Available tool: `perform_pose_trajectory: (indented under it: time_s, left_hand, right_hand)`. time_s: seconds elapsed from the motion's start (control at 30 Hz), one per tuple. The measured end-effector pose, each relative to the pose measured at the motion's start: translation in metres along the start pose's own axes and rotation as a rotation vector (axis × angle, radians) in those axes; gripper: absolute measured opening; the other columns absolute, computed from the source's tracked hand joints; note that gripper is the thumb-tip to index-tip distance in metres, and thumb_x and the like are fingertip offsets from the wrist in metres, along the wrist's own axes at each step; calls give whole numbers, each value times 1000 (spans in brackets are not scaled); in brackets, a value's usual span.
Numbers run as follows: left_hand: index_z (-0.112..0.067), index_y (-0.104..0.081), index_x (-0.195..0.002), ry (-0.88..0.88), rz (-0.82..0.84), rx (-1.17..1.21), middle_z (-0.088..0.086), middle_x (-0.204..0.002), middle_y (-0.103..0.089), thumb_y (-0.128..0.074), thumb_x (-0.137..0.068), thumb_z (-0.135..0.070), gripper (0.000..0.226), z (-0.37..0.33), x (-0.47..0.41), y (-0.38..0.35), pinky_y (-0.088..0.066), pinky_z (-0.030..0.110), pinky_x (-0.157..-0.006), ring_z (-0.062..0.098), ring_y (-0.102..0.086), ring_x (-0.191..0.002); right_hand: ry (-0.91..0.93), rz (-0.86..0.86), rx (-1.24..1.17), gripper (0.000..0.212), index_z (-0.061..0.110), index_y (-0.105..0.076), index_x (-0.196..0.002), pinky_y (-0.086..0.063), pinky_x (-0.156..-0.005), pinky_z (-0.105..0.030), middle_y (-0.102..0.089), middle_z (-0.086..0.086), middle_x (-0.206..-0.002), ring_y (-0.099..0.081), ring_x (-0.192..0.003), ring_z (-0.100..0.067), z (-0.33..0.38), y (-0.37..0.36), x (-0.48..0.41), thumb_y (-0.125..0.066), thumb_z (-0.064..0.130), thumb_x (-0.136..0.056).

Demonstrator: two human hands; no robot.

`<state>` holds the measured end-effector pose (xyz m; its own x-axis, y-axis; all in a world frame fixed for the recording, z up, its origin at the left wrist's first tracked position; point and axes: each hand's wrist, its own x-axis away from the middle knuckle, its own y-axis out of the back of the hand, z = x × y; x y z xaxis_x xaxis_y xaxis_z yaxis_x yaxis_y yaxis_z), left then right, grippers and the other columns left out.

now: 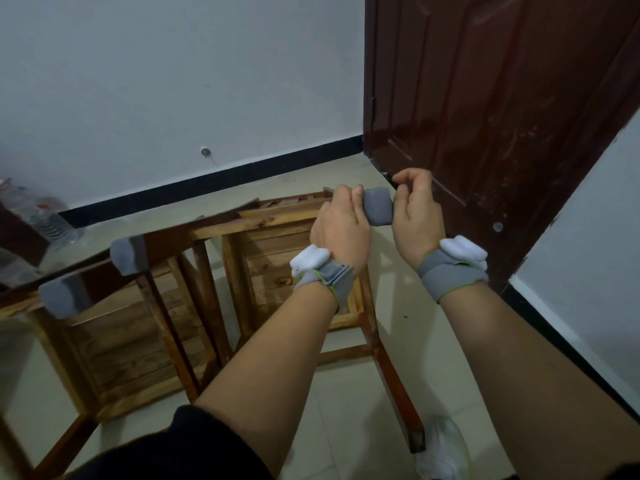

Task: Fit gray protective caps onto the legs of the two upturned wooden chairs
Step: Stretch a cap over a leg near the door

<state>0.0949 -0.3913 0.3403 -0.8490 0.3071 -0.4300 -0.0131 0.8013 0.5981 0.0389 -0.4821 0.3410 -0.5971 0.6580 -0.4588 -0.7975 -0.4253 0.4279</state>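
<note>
Two upturned wooden chairs lie on the tiled floor, the left chair [114, 344] and the right chair [277, 258]. A gray cap [379, 206] sits over the tip of a raised leg of the right chair. My left hand [341, 230] wraps that leg just below the cap. My right hand [417, 213] pinches the cap's right side with curled fingers. Two more gray caps [129, 253] [64, 297] cover leg tips at the left. A bare leg end [417, 439] of the right chair points toward me at the bottom.
A dark red door [502, 98] stands right behind my hands. A white wall with black skirting [214, 185] runs along the back. Clear plastic bottles [48, 220] lie at the far left. My white shoe [443, 448] is beside the bare leg.
</note>
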Motion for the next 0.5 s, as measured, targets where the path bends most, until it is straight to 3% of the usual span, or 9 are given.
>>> perform_pose_trajectory:
  time_s: [0.13, 0.23, 0.4, 0.5]
  left_hand:
    - [-13, -56, -89, -87, -48, -93, 7, -81, -58, -37, -101, -34, 30, 2, -4, 4, -42, 35, -59, 25, -55, -72]
    - [-7, -60, -87, -154, -68, -48, 11, -89, -58, -45, -98, -22, 24, 4, -5, 4, -43, 36, -62, 25, -55, -75]
    - [-2, -58, -102, 52, 102, -16, 16, -104, -59, -38, -100, -20, 28, -5, -14, -4, -35, 32, -72, 29, -55, -93]
    - [-6, -58, -109, 170, 201, -118, 16, -111, -60, -39, -101, -21, 26, 10, -17, -8, -40, 33, -75, 31, -58, -97]
  right_hand:
    - [10, 33, -22, 21, 10, -47, -119, -38, -58, -35, -62, -13, -78, -60, -68, -31, -1, -1, -4, -38, 14, -100]
    - [-10, 37, -75, 23, 10, -46, -122, -43, -63, -36, -61, -10, -79, -61, -72, -30, 0, -2, -1, -40, 15, -101]
    - [-15, 56, 16, 28, 14, -43, -128, -47, -69, -41, -62, -10, -79, -61, -75, -34, -2, -3, -6, -41, 23, -101]
    - [-77, 58, 128, 35, 15, -40, -133, -47, -79, -43, -67, -17, -89, -61, -83, -40, -13, 0, -3, -44, 28, -100]
